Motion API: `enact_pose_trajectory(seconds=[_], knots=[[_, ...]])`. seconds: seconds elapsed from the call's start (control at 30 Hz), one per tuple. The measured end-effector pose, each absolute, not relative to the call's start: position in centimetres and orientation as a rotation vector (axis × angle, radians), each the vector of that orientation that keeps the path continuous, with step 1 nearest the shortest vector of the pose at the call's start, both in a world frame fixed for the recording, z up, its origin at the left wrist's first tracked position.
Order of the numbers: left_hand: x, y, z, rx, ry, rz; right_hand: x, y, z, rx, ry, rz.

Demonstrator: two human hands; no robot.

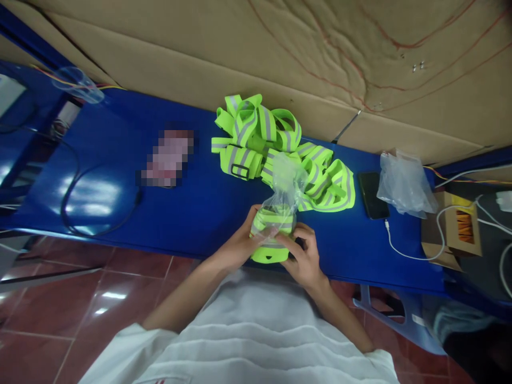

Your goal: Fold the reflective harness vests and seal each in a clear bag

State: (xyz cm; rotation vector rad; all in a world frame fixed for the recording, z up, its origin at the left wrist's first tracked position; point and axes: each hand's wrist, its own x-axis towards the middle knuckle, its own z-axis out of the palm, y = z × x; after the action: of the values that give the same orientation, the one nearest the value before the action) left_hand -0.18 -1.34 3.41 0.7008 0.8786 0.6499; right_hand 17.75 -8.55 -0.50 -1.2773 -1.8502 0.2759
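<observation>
Head view: left hand and right hand partly closed around a folded yellow-green strap bundle, one on each side, at the near edge of the blue worktop. Clear bag over the bundle's upper part. Loose reflective straps heaped just beyond; dark phone right of them, beside clear plastic bags.
</observation>
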Motion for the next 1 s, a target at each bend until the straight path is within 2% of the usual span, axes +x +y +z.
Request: enact_pose_trajectory(seconds=[0.13, 0.33, 0.53, 0.67, 0.87, 1.0], knots=[[-0.8, -1.8, 3.5, 0.765, 0.862, 0.683, 17.3, -8.4, -0.1, -1.259, -1.833, 0.237], [0.9, -2.4, 2.7, 0.863, 1.135, 0.916, 17.2, -8.1, 0.6, -1.387, -1.954, 0.116], [2.4, -2.9, 1.5, 0.74, 1.062, 0.924, 17.8, -7.2, 1.8, -1.228, -2.201, 0.191], [1.7, -2.5, 2.2, 0.763, 0.992, 0.801, 18.3, -6.8, 1.8, -1.279, -2.137, 0.138], [-0.7, -1.0, 3.9, 0.774, 0.61, 0.567, 18.4, -6.7, 2.2, -1.302, -1.905, 0.412], [0.0, -2.2, 3.7, 0.905, 0.709, 0.7, 17.6, -6.9, 2.6, -1.322, -1.661, 0.418]])
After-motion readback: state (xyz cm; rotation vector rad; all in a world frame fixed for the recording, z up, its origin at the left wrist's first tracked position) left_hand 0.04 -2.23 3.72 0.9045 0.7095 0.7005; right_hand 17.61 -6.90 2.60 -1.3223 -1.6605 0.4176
